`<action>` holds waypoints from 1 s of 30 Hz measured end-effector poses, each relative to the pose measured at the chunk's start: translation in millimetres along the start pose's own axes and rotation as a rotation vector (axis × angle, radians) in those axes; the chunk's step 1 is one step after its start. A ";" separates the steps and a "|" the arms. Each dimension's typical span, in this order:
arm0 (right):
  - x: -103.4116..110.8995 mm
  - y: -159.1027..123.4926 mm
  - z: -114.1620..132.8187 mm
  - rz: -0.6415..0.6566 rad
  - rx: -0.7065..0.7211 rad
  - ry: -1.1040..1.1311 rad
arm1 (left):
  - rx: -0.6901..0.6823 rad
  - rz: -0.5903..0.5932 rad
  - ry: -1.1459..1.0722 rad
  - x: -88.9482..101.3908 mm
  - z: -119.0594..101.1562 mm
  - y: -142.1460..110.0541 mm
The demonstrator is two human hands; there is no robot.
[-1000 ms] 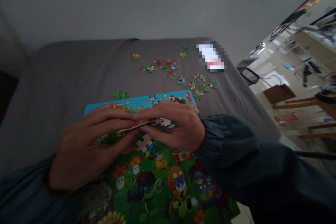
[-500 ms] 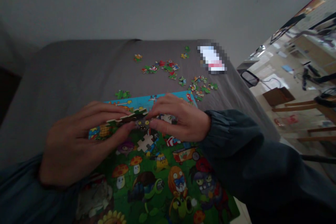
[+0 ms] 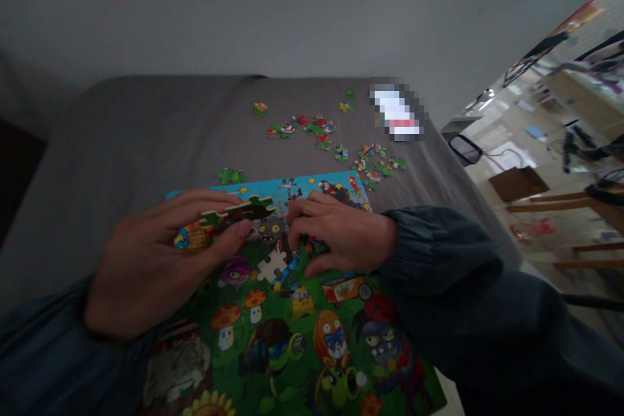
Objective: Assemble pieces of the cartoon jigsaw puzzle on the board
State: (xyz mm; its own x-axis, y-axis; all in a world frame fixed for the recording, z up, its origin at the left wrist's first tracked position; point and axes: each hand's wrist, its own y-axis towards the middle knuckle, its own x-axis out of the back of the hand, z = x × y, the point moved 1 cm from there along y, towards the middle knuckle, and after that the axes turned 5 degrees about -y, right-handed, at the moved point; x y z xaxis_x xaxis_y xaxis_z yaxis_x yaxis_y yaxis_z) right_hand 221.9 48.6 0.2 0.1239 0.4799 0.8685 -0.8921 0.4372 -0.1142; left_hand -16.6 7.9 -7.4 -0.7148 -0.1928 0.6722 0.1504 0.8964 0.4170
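Note:
My left hand (image 3: 156, 253) pinches a joined strip of puzzle pieces (image 3: 238, 211), green and dark brown with pale edges, tilted up over the puzzle's upper part. Below lies a jigsaw puzzle (image 3: 312, 312) with cartoon plants and zombies on green and a blue upper border. A pale gap (image 3: 273, 265) shaped like a piece shows near its middle. My right hand (image 3: 338, 234) is just right of the strip, over the puzzle, its fingers bent and apart from the thumb. Nothing shows between them, though the fingertips partly hide what is below.
Loose puzzle pieces (image 3: 319, 127) are scattered on the grey cloth (image 3: 170, 130) beyond the puzzle, with more pieces (image 3: 375, 162) to the right. A blurred phone (image 3: 397, 110) lies at the far right. A wall (image 3: 292, 13) rises behind; a cardboard box (image 3: 519, 182) is on the floor.
My right hand has let go of the strip of pieces and moved right, its thumb opening away from the fingers. My left hand keeps the strip raised.

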 end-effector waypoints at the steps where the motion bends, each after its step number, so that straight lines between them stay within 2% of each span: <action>1: 0.8 0.0 0.2 0.008 0.007 0.047 | 0.011 0.006 -0.008 -0.3 -1.2 0.8; 4: 2.6 -1.5 -1.1 -0.012 0.011 0.274 | 0.060 0.018 -0.020 0.0 -3.9 2.3; 9: -0.2 -2.4 -5.4 -0.284 0.001 0.695 | 0.139 0.038 -0.063 1.2 -6.9 2.3; 16: -13.3 4.5 -5.3 -0.565 -0.097 0.752 | 0.175 0.012 -0.034 1.1 -3.7 -0.1; 20: -11.0 3.1 -1.0 -0.680 -0.114 0.712 | 0.199 0.037 -0.038 1.1 -1.4 0.2; 23: -5.4 -0.9 -1.7 -0.603 -0.117 0.627 | 0.217 0.028 -0.038 0.4 0.3 -0.5; 28: -1.3 -4.1 -5.9 -0.267 -0.036 0.305 | 0.261 -0.019 0.055 0.9 5.3 -2.6; 30: -1.1 -3.5 -6.1 -0.185 0.003 0.225 | 0.298 -0.008 0.024 0.7 8.8 -4.2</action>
State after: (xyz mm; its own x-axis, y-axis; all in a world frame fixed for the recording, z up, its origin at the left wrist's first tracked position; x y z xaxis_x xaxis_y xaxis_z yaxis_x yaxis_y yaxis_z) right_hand 227.5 51.2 -3.3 0.3773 0.5489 0.7459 -0.8466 0.5309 0.0375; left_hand -23.7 7.5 -14.0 -0.6981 -0.2066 0.6855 -0.0651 0.9718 0.2265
